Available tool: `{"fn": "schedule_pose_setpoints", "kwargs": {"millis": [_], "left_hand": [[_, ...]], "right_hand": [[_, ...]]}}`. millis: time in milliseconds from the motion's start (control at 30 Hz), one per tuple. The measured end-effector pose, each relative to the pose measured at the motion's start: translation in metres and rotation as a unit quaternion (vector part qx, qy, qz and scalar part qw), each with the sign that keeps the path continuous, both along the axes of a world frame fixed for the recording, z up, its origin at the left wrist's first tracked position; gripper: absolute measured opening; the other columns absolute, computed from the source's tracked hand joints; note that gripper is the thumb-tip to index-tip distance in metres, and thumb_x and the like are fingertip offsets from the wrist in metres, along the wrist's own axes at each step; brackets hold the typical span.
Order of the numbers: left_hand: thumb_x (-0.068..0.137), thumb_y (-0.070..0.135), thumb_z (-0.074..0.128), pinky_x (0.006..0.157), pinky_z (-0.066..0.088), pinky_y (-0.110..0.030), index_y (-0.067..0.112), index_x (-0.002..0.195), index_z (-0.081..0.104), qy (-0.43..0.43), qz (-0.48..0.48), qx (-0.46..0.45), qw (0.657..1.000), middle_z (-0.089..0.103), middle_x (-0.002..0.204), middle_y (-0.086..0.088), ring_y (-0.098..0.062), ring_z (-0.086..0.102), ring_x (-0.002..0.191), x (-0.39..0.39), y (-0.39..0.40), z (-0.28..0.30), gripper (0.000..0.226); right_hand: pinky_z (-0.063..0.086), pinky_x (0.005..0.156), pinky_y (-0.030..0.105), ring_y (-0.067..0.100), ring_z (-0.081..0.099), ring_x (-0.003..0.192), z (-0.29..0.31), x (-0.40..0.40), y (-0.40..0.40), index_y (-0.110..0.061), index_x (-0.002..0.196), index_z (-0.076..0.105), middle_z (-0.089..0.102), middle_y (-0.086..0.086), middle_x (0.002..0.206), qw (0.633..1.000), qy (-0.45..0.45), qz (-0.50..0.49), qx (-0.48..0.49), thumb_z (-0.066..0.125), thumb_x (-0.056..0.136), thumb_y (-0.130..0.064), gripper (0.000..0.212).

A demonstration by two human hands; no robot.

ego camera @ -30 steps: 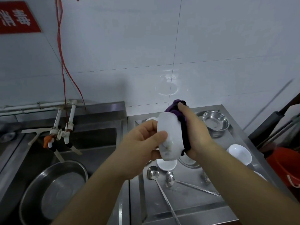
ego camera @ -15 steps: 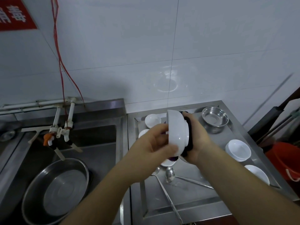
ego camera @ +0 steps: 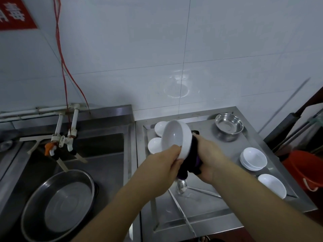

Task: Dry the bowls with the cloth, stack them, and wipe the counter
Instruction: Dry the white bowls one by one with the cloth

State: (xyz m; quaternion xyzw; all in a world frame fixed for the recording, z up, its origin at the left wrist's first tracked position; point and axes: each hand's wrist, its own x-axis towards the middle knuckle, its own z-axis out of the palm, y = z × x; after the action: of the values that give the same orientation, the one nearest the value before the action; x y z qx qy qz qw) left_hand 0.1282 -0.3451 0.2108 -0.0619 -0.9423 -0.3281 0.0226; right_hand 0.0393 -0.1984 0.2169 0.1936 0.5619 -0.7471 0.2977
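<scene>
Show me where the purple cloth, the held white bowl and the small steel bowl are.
purple cloth (ego camera: 195, 158): head view, dark fold.
held white bowl (ego camera: 174, 137): head view, inner wall.
small steel bowl (ego camera: 229, 125): head view, inside bottom.

Left hand (ego camera: 164, 165) pinching; right hand (ego camera: 208, 159) curled, gripping.

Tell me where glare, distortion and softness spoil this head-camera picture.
Head view: a lamp's glare sits as a bright ring on the wall tiles; the wide lens bends the tile joints and the counter edges; the picture is soft and blocky throughout, so the sign reads poorly; the dark cloth behind the bowl shows almost no detail.
</scene>
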Motion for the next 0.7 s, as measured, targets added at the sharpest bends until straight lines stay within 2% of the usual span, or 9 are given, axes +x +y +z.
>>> {"fn": "schedule_pose_setpoints", "kwargs": {"millis": [67,167,233,300,400,500,600,633,700], "left_hand": [[0.109,0.039,0.049,0.076,0.059,-0.021,0.034,0.112,0.045,0.011,-0.005,-0.023,1.0,0.071,0.11,0.006,-0.013,0.069,0.093,-0.003,-0.002,-0.004,0.006],[0.11,0.039,0.047,0.066,0.046,-0.011,0.034,0.113,0.042,0.023,-0.019,-0.057,0.998,0.065,0.101,0.01,-0.01,0.062,0.083,-0.006,-0.001,-0.011,0.008],[0.11,0.039,0.046,0.075,0.057,-0.023,0.033,0.119,0.042,0.002,-0.047,-0.09,0.995,0.07,0.111,0.004,-0.015,0.067,0.092,-0.006,0.001,-0.02,0.011],[0.11,0.034,0.05,0.086,0.062,-0.036,0.03,0.128,0.045,-0.009,-0.074,-0.123,0.99,0.071,0.119,0.001,-0.021,0.07,0.103,-0.005,0.004,-0.028,0.019],[0.105,0.026,0.057,0.098,0.058,-0.041,0.026,0.133,0.053,0.045,-0.097,-0.158,0.982,0.074,0.118,0.003,-0.022,0.07,0.105,-0.006,0.004,-0.039,0.028],[0.105,0.036,0.046,0.123,0.034,-0.039,0.032,0.129,0.06,0.096,-0.078,-0.164,0.979,0.072,0.128,0.011,-0.014,0.061,0.127,-0.005,0.006,-0.05,0.028],[0.103,0.055,0.041,0.127,0.017,-0.033,0.042,0.13,0.054,0.083,0.015,-0.057,0.995,0.05,0.152,0.024,-0.001,0.033,0.15,-0.003,0.014,-0.058,0.033],[0.102,0.06,0.04,0.122,0.022,-0.028,0.045,0.132,0.05,0.064,0.07,0.004,0.995,0.045,0.152,0.025,0.002,0.033,0.147,-0.004,0.017,-0.06,0.035],[0.103,0.059,0.041,0.106,0.044,-0.022,0.052,0.128,0.047,-0.014,0.173,0.156,0.973,0.05,0.141,0.023,0.004,0.051,0.128,-0.007,0.023,-0.063,0.026]], "right_hand": [[0.049,0.038,0.026,0.024,0.071,0.048,-0.003,0.001,0.0,-0.011,0.107,0.073,0.078,0.008,0.071,0.999,0.01,-0.03,0.024,0.064,0.102,-0.043,0.033],[0.057,0.047,0.033,0.029,0.078,0.072,-0.013,0.002,0.004,-0.019,0.113,0.073,0.081,0.01,0.096,0.995,0.06,-0.067,0.039,0.072,0.092,-0.056,0.042],[0.065,0.065,0.046,0.031,0.079,0.087,-0.017,0.003,0.01,-0.022,0.114,0.072,0.08,0.009,0.104,0.99,0.117,-0.075,0.039,0.083,0.079,-0.058,0.051],[0.066,0.07,0.047,0.029,0.08,0.088,-0.019,0.003,0.017,-0.024,0.112,0.072,0.08,0.008,0.103,0.985,0.152,-0.05,0.068,0.09,0.066,-0.052,0.057],[0.064,0.067,0.039,0.029,0.08,0.086,-0.026,0.001,0.028,-0.016,0.112,0.073,0.08,0.014,0.102,0.986,0.144,-0.021,0.084,0.09,0.074,-0.031,0.045],[0.055,0.047,0.029,0.023,0.076,0.064,-0.036,0.003,0.039,-0.008,0.111,0.073,0.079,0.014,0.086,0.994,0.099,-0.038,0.038,0.082,0.088,-0.02,0.028],[0.049,0.04,0.027,0.021,0.072,0.054,-0.049,0.009,0.043,-0.009,0.112,0.073,0.077,0.009,0.077,0.997,0.047,-0.064,-0.008,0.077,0.091,-0.021,0.024],[0.048,0.038,0.027,0.019,0.07,0.052,-0.054,0.009,0.046,-0.009,0.114,0.073,0.076,0.007,0.075,0.996,0.042,-0.077,-0.009,0.076,0.092,-0.021,0.025],[0.049,0.039,0.028,0.017,0.07,0.052,-0.063,0.01,0.053,-0.011,0.119,0.071,0.077,0.005,0.076,0.995,0.038,-0.096,-0.003,0.076,0.092,-0.02,0.029]]}}
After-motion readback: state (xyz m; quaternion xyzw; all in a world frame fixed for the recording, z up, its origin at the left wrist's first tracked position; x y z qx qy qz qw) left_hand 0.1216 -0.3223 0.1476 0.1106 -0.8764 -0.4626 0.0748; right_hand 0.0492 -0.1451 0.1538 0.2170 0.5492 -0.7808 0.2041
